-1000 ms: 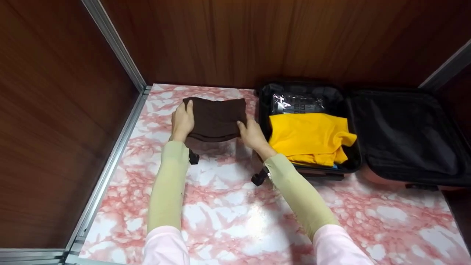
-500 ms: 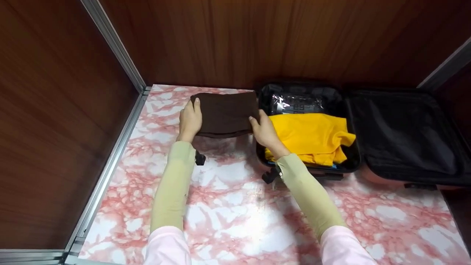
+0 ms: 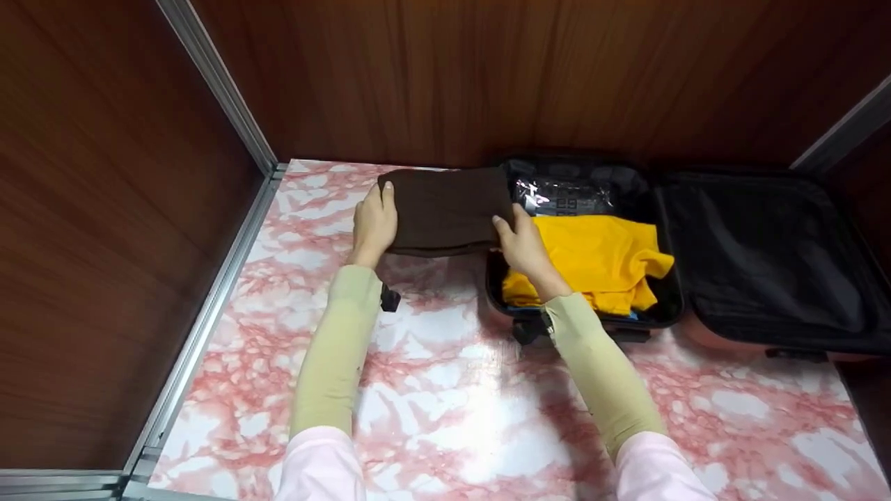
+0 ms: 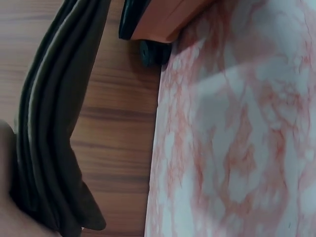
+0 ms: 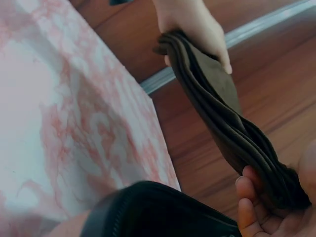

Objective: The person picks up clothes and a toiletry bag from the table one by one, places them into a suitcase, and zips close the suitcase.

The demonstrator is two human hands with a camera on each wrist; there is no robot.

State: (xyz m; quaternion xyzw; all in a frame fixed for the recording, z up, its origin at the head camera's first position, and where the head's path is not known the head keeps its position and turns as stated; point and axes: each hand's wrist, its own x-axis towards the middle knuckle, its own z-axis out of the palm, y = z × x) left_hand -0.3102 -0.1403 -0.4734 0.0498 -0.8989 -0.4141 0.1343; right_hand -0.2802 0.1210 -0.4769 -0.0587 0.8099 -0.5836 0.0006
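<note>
A folded dark brown cloth (image 3: 449,209) is held up between both hands, its stacked layers showing in the left wrist view (image 4: 54,123) and the right wrist view. My left hand (image 3: 374,221) grips its left edge, thumb on top. The right hand (image 3: 523,243) pinches the opposite edge, with fingers (image 5: 249,197) beneath the layers. That right end of the cloth hangs over the near-left rim of an open suitcase (image 3: 495,300). Inside the suitcase lies a yellow folded garment (image 3: 592,254), partly covered by the right hand and wrist.
Behind the yellow garment sits a shiny clear-wrapped black package (image 3: 567,197). The suitcase's black-lined lid (image 3: 766,257) lies opened out to the right. A red-and-white marbled table (image 3: 431,390) carries everything, with wood-grain panels (image 3: 431,83) behind and at the left.
Both hands have carried the brown cloth to the right and slightly away, from above the table to where its right end overlaps the suitcase. The suitcase and yellow garment stay put.
</note>
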